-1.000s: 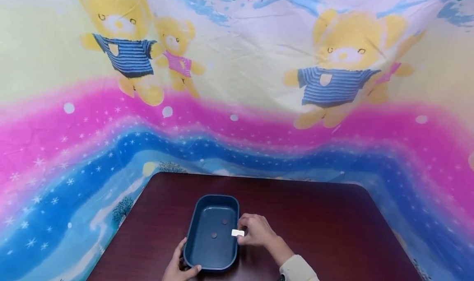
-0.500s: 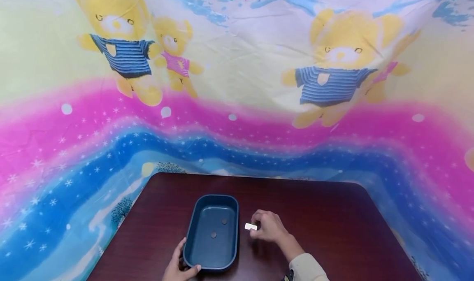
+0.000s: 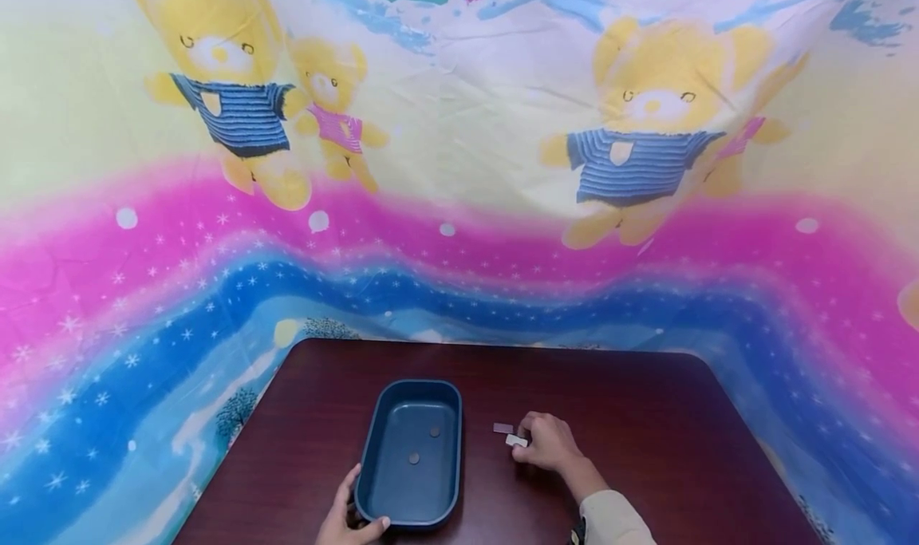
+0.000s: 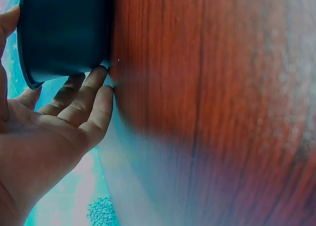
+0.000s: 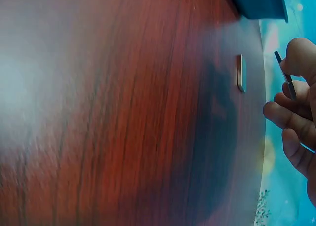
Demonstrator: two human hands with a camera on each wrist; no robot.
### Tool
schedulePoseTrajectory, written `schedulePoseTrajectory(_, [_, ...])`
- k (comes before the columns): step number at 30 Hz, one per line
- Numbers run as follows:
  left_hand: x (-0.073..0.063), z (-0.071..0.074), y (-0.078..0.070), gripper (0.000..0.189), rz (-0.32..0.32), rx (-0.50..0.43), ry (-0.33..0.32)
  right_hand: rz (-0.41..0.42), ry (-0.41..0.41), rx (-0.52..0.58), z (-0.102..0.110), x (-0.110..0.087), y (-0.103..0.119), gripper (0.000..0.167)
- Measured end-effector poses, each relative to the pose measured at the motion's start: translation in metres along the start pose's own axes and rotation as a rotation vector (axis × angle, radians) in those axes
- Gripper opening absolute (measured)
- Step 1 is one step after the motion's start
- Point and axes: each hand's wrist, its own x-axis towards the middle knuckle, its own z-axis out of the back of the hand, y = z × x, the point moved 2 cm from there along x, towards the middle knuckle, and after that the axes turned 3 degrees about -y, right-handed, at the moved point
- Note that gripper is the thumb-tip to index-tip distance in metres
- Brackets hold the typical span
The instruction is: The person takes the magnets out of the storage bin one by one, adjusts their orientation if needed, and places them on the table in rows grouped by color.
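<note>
My left hand [image 3: 345, 517] holds the near left corner of a dark blue rectangular tray [image 3: 368, 441]; in the left wrist view its fingers [image 4: 89, 97] lie against the tray's wall [image 4: 69, 33]. Two small round coin-like discs rest inside, one near the middle [image 3: 414, 458] and one farther back [image 3: 435, 432]. Right of the tray, my right hand [image 3: 549, 443] pinches a small, thin, pale rectangular piece [image 3: 516, 441] between thumb and finger. Just beyond it a similar flat piece [image 3: 503, 428] lies on the table. The right wrist view shows the held piece [image 5: 285, 74] edge-on, above the table.
The dark red-brown wooden table [image 3: 610, 393] has rounded far corners. Behind and around it hangs a colourful cloth [image 3: 459, 154] printed with bears and snowflakes. In the right wrist view, a lower corner of the tray [image 5: 261, 4] appears at the top.
My right hand has moved right, from the tray's right rim to beside the flat piece on the table, which has come into view. The left hand and tray stay put.
</note>
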Motion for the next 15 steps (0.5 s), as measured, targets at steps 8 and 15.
schedulePoseTrajectory(8, [-0.001, 0.001, -0.001, 0.099, 0.019, 0.004, -0.011, -0.068, 0.031, -0.001, 0.004, -0.005, -0.023, 0.017])
schedulePoseTrajectory(15, [0.0, 0.001, -0.001, 0.1, 0.033, 0.016, -0.005, -0.081, 0.084, -0.054, 0.003, -0.011, -0.049, 0.027])
